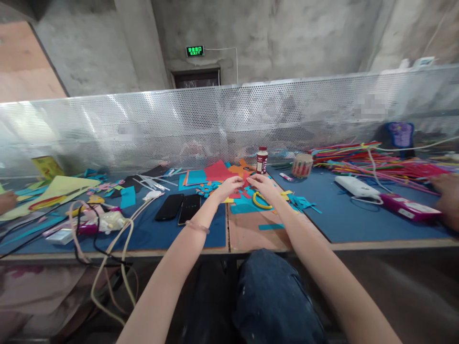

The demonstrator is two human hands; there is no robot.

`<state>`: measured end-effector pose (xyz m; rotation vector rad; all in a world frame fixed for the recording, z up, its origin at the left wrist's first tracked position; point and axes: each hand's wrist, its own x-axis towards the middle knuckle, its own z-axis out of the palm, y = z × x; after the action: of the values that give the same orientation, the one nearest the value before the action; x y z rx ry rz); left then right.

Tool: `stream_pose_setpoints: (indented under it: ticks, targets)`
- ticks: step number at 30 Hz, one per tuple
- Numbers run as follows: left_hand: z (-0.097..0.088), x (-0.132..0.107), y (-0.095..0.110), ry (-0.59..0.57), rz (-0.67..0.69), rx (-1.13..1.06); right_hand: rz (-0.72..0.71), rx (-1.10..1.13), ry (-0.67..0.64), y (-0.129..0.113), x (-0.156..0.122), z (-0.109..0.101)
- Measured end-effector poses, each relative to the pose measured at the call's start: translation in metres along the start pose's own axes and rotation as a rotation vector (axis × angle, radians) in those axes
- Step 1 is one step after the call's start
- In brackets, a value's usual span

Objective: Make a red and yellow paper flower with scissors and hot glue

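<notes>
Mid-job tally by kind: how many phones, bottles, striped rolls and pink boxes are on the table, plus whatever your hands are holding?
Phones: 2
Bottle: 1
Striped roll: 1
Pink box: 1
Red paper piece, pinched between left hand and right hand: 1
Total: 6

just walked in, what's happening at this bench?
A person sits at a blue-matted table strewn with cut coloured paper. The left hand and right hand pinch a small red paper piece between them, above blue offcuts. Two phones lie to the left; a bottle stands just behind.
</notes>
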<state>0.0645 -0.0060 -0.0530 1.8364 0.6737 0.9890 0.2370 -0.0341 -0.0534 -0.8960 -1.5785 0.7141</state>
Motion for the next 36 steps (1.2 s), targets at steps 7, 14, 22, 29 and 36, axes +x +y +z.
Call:
stream_pose_setpoints:
  ticks: [7,14,22,29,36]
  targets:
    - [-0.002,0.002,-0.002,0.054,0.017,0.106,-0.044,-0.139,0.044,-0.009,-0.002,0.001]
    - [0.001,0.004,-0.002,0.136,0.084,0.246,-0.038,-0.166,0.129,0.004,0.0,0.003]
    - [0.005,0.008,-0.005,0.181,0.106,0.234,-0.016,-0.103,0.145,0.012,0.003,0.0]
    - [-0.002,0.002,-0.003,0.156,0.124,0.099,-0.088,-0.078,0.061,0.001,0.001,0.003]
    - [-0.008,0.003,0.002,0.098,0.124,0.086,-0.111,-0.103,0.024,-0.002,-0.001,0.001]
